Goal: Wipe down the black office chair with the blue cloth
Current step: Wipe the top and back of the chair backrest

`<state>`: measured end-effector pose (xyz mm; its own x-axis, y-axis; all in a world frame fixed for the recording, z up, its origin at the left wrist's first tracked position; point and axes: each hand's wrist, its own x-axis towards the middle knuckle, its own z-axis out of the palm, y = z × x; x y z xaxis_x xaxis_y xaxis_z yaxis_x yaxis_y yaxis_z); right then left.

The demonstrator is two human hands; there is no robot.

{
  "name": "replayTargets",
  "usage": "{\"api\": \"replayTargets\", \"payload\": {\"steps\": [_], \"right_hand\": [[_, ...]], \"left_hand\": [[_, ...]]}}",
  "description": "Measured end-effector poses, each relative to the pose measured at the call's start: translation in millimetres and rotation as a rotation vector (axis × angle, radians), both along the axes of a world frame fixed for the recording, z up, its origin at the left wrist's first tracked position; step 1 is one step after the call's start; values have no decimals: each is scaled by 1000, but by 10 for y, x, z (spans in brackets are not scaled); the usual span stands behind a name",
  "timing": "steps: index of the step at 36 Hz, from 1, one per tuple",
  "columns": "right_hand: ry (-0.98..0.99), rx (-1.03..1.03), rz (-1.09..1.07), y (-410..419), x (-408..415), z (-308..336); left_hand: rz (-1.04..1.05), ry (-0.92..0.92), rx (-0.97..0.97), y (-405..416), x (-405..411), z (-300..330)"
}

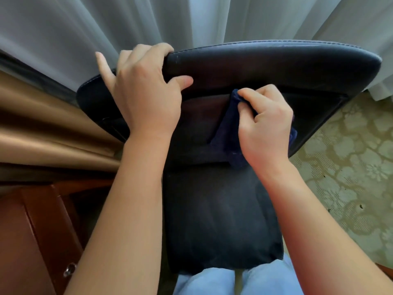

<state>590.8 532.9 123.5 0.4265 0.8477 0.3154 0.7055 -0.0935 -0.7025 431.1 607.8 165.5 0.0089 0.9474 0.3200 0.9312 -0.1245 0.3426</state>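
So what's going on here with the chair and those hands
A person is wiping a black office chair from behind. The left hand grips the top edge of the backrest and steadies it. The right hand presses a bunched blue cloth against the back of the backrest, just below the top cushion. White curtains hang beyond the chair.

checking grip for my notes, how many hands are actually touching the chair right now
2. The left hand grips the top edge of the black office chair; the right hand presses the blue cloth against the backrest just below.
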Motion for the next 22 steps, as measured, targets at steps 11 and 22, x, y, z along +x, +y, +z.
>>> {"api": "replayTargets", "payload": {"steps": [11, 22], "right_hand": [[-116, -67, 72, 191, -407, 43], [-121, -104, 399, 126, -856, -70]], "left_hand": [[-36, -3, 22, 143, -61, -27], [-124, 24, -40, 39, -216, 75]]}}
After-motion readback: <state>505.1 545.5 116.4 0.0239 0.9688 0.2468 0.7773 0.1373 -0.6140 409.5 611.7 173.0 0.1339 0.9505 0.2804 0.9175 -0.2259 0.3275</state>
